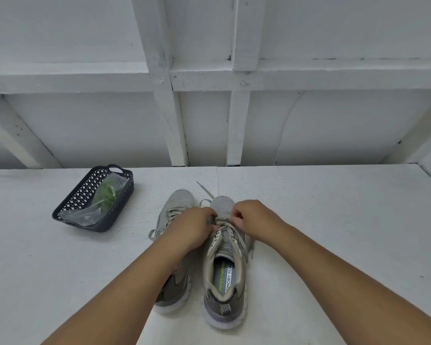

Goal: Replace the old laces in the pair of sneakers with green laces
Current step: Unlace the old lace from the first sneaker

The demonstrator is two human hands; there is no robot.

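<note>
Two grey sneakers stand side by side at lower centre of a white table (309, 220), toes pointing away. The left hand (193, 226) and right hand (249, 217) meet over the right sneaker (224, 270), fingers curled and pinching its grey lace (224, 221) near the lowest eyelets. The left sneaker (177, 205) sits partly under the left forearm. At centre left, a dark basket (95, 199) holds green laces (107, 192) in a clear plastic bag.
</note>
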